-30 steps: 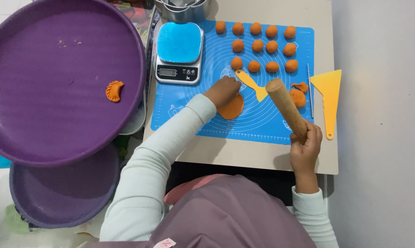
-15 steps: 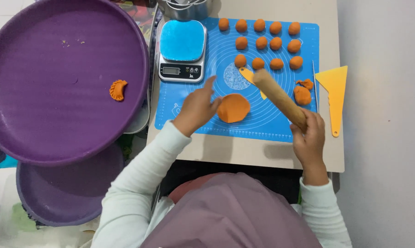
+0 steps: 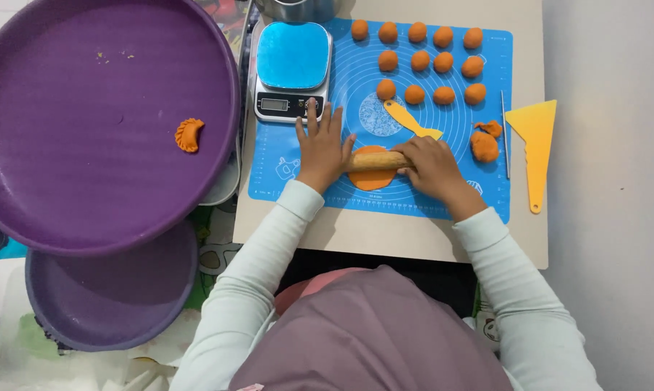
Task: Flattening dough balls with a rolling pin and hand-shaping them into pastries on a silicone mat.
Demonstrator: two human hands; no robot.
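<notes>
Head view: smooth wooden rolling pin (image 3: 380, 160) lying crosswise on a flat orange dough disc (image 3: 371, 178), mid blue silicone mat (image 3: 442, 195). Left hand (image 3: 323, 145) flattened, fingers spread, over the pin's left end; right hand (image 3: 429, 163) curled over its right end. Pin ends hidden beneath both hands, disc partly covered. Beyond the pin, round orange dough balls (image 3: 422, 61) in rows and a yellow plastic spatula (image 3: 411, 120). Left of it, a glossy scale (image 3: 291, 71); farther left, a matte purple tray (image 3: 66, 145) bearing one crimped dumpling (image 3: 188, 135).
</notes>
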